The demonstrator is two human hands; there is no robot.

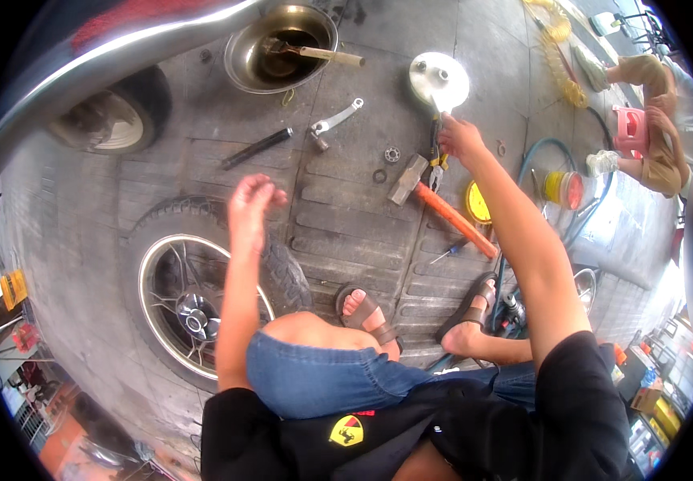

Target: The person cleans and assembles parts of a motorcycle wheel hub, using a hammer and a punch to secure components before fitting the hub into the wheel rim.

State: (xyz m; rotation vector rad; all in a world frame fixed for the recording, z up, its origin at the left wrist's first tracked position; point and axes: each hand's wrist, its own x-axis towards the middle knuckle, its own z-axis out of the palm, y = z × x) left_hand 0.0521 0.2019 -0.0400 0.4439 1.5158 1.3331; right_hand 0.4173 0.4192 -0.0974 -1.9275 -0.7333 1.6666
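Note:
My right hand [460, 138] reaches out with its fingers closed at the arm of a round, pale metal brake plate [439, 78]. Just under that hand lie pliers [436, 172] with yellow and black on them, partly hidden by it. My left hand [255, 200] hangs above the tyre's edge, slightly blurred, its fingers loosely bent and holding nothing. Below it a spoked motorcycle wheel [145, 276] with a knobby tyre lies on the floor. A sledgehammer [447, 210] with an orange handle rests between my hands, close to a bearing [392, 154] and a dark ring [379, 175].
A metal basin [238, 76] with a brush in dark liquid stands at the far left. A wrench [338, 120], a black bar [257, 148] and a screwdriver [451, 251] lie on the floor. Yellow tins [556, 190] and a hose [540, 143] are at right, near a seated person [657, 120].

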